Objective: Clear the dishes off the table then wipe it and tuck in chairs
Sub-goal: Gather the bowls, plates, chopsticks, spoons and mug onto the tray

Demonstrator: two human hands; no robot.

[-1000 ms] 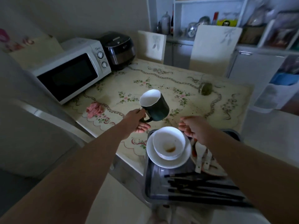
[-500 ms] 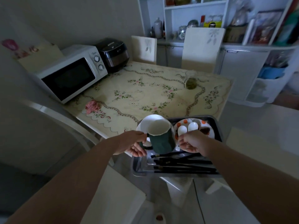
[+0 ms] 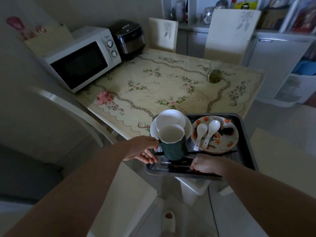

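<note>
Mug (image 3: 172,144) position has changed: a second ago I held it up over the table (image 3: 171,86); now it sits low over the near left of the tray (image 3: 246,142), just in front of the white bowl (image 3: 168,119) stacked on its plate (image 3: 188,132). My left hand (image 3: 143,150) stays clenched on the mug handle, so whether the mug base already rests on the tray I cannot tell. My right hand (image 3: 206,165) grips the near rim of the tray, fingers closed on the edge. The tray has come away from the table and now stands mostly past the table edge, carrying the patterned plate (image 3: 227,139) with two white spoons (image 3: 207,132) and the dark chopsticks (image 3: 179,167). In my judgement the loading step is nearly complete. One glass jar (image 3: 214,73) and a pink cloth (image 3: 104,97) remain on the table, so clearing is not finished and wiping has not begun.
</note>
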